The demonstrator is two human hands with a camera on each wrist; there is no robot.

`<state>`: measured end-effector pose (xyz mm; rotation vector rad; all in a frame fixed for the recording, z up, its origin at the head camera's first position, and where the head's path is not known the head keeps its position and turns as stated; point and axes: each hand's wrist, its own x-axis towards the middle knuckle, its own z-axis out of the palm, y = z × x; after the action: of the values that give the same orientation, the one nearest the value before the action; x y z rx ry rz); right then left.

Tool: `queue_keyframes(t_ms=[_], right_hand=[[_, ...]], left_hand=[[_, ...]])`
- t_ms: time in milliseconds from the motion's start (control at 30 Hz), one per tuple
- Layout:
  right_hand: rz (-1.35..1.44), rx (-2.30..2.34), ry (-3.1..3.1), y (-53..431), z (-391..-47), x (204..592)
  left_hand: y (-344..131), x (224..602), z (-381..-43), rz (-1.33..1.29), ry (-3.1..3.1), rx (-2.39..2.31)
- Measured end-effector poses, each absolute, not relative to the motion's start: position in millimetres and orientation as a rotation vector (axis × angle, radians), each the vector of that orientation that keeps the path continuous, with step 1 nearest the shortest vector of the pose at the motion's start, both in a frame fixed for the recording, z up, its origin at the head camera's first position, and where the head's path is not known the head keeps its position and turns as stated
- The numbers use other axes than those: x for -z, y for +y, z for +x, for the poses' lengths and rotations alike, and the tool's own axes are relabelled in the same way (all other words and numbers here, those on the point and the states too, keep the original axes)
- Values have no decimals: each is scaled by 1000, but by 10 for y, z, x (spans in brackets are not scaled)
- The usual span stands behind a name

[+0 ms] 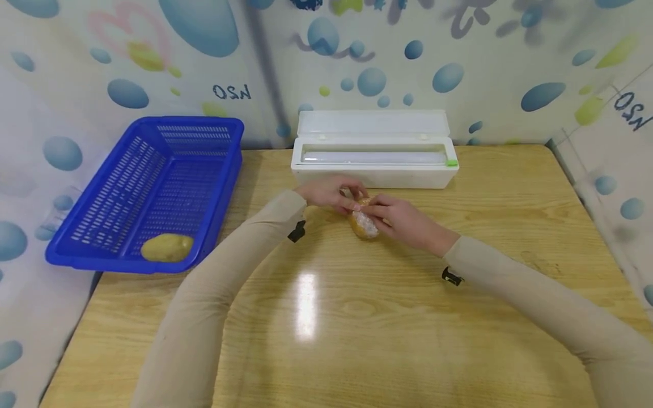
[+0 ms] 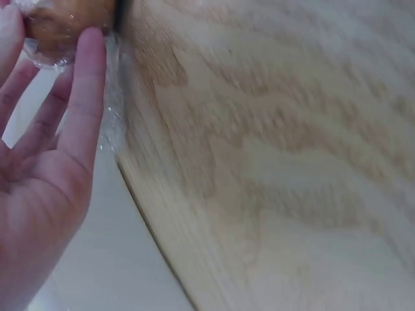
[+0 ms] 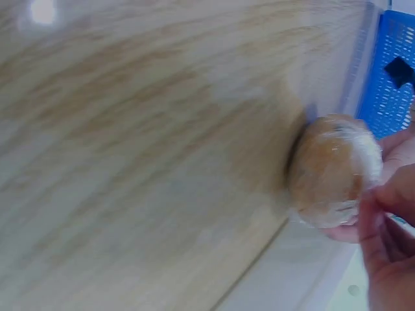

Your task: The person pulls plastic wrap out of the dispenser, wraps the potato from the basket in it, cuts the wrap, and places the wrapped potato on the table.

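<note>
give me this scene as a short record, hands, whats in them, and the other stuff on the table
left hand: holds wrapped item
right hand: fingertips pinch film on it
wrapped item: orange-brown, in clear film; exact kind unclear
basket: blue, at the table's left
in basket: one potato, near corner
box: white, beyond the hands, lid raised, roll inside

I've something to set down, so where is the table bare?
The table is bare between the sleeves, right of the box, and narrowly between box and basket. Crowded: just before the box, where left hand and right hand hold a wrapped item.
</note>
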<state>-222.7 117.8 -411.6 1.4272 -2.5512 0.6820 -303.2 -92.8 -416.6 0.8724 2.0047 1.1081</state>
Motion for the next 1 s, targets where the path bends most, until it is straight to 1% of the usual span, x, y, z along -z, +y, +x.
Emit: queue_keyframes(t_ms=[133, 233, 367, 467, 600, 733, 800, 1000], right_hand=[[1438, -730, -2610, 1142, -2239, 4074], [1478, -785, -2633, 1140, -2264, 4048], [1532, -837, -2659, 1187, -2318, 4045], [1517, -927, -2701, 1243, -2363, 4065], [1468, -1071, -2736, 1319, -2409, 4125], [1455, -1181, -2743, 1371, -2432, 4159], [1458, -1183, -2737, 1370, -2434, 4167], [1527, -1030, -2621, 1314, -2423, 4193]], left_hand=[[-986, 4183, -3031, 965, 2085, -1080], [-1000, 4154, -2986, 1101, 2275, -972], [-926, 4067, -2852, 1358, 2513, -739], [-855, 4014, -2714, 1455, 2608, -600], [-786, 3943, -2530, 1410, 2738, -377], [-746, 3903, -2432, 1387, 2818, -174], [-742, 3917, -2427, 1363, 2817, -218], [-726, 3967, -2496, 1175, 2712, -595]])
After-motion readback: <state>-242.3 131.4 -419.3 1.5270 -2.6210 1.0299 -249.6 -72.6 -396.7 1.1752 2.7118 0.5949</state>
